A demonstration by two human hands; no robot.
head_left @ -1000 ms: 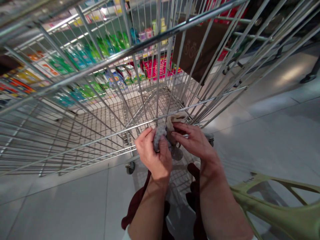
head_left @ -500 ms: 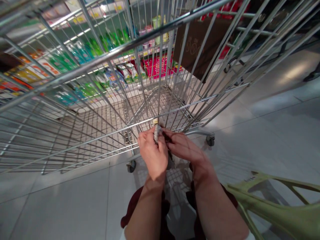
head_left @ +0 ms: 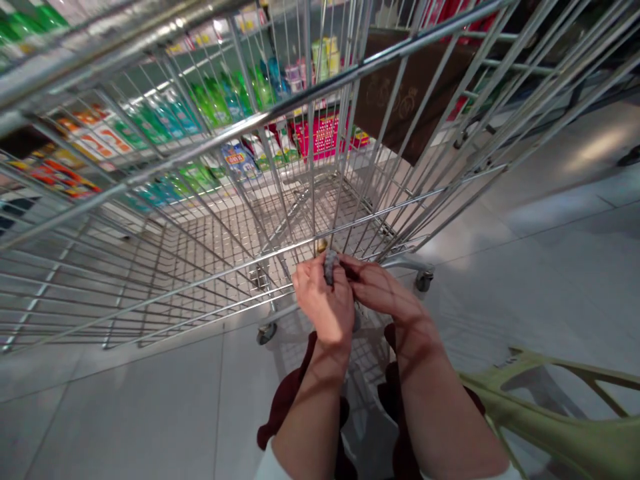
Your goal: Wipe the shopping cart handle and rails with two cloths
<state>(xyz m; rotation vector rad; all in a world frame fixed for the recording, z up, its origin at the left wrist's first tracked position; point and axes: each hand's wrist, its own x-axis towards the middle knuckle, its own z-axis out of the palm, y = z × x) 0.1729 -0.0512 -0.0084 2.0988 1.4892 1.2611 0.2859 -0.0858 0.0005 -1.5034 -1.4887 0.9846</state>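
My left hand and my right hand meet just behind the low rail of a wire shopping trolley. Both pinch a narrow roll of grey cloth, which stands upright between my fingers. A small pale yellowish tip shows just above it, and I cannot tell what it is. Dark red fabric hangs below both forearms.
Shelves of green bottles and boxed goods line the far side. A pink basket and a brown bag lie beyond the trolley. A pale green plastic frame juts in at lower right, above a grey tile floor.
The cloth has gone from a loose grey and pale wad to a tight narrow roll. My hands have drawn closer together, and the view has shifted slightly.
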